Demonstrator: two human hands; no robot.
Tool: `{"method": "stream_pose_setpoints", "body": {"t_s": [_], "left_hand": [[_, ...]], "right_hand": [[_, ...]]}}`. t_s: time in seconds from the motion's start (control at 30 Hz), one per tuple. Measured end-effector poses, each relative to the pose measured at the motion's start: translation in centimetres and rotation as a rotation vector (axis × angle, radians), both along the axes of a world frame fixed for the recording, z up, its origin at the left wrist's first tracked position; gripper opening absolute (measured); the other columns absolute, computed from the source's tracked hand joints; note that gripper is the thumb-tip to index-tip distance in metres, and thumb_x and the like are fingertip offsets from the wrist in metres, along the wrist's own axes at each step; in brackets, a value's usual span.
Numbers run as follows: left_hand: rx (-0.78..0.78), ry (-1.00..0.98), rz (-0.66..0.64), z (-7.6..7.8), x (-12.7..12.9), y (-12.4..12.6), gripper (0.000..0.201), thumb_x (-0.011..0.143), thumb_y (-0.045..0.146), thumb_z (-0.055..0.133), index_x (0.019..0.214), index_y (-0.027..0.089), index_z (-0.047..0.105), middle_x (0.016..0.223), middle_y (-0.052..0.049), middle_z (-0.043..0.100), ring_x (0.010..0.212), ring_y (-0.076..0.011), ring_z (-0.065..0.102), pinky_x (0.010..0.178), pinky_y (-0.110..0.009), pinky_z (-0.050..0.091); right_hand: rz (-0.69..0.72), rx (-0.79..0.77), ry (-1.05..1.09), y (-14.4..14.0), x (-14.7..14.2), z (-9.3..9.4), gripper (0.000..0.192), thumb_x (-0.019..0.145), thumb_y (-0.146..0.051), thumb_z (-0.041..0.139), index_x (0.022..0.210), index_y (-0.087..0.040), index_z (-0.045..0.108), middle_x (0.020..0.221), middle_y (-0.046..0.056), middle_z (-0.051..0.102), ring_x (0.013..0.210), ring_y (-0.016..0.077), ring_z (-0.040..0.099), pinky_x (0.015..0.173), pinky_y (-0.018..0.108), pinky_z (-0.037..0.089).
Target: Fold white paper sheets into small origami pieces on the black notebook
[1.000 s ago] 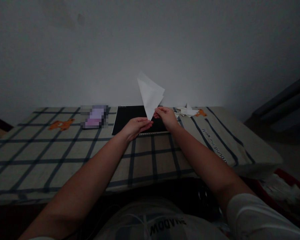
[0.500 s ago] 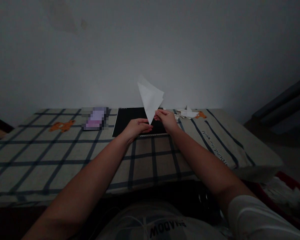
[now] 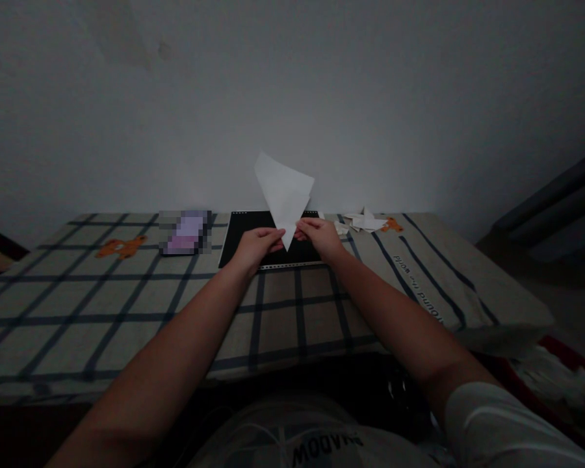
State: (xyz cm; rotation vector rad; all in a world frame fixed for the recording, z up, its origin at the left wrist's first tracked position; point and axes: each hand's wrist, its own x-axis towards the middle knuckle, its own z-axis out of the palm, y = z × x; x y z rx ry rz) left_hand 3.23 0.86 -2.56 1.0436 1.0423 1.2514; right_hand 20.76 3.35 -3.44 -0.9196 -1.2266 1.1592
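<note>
Hands: left hand [image 3: 256, 246] & right hand [image 3: 322, 235] both pinched shut on folded paper [image 3: 283, 195], at bottom tip.
Paper: probably v. light, thin, creased easily; edges seemed best grip.
Under: black board [image 3: 246, 227] on table [image 3: 127, 299].

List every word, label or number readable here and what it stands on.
"MODVHS", as it reads from here, upside down: white print on the shirt.
Dark lettering on the checked cloth: upside down, too blurred to read.
Pixelated patch: unreadable.
Folded paper, black notebook: none.

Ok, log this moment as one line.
left hand: pinching paper tip | right hand: pinching paper tip | folded paper: held upright, point down, above black mat | paper scraps: on checked cloth
</note>
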Motion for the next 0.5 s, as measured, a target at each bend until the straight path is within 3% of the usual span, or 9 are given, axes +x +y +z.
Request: {"method": "stream_pose_setpoints", "body": {"t_s": [0.23,0.5], "left_hand": [[0.01,0.02,0.033,-0.09,-0.16,0.03,0.031,0.059,0.033,0.095,0.066,0.013,0.072,0.064,-0.003,0.069,0.057,-0.0091,0.059,0.065,-0.022,0.053],[-0.001,-0.064,0.031,0.43,-0.22,-0.31,0.033,0.06,0.034,0.094,0.075,0.013,0.073,0.077,-0.005,0.073,0.071,-0.013,0.066,0.073,-0.027,0.056]], "right_hand": [[0.037,-0.046,0.052,-0.28,-0.19,0.22,0.025,0.069,-0.036,0.088,0.079,-0.017,0.074,0.067,0.001,0.073,0.063,0.0126,0.068,0.067,0.028,0.058],[0.077,-0.095,0.027,-0.56,-0.31,0.32,0.014,0.075,-0.026,0.084,0.079,-0.017,0.075,0.069,0.001,0.074,0.064,0.0116,0.067,0.068,0.027,0.058]]}}
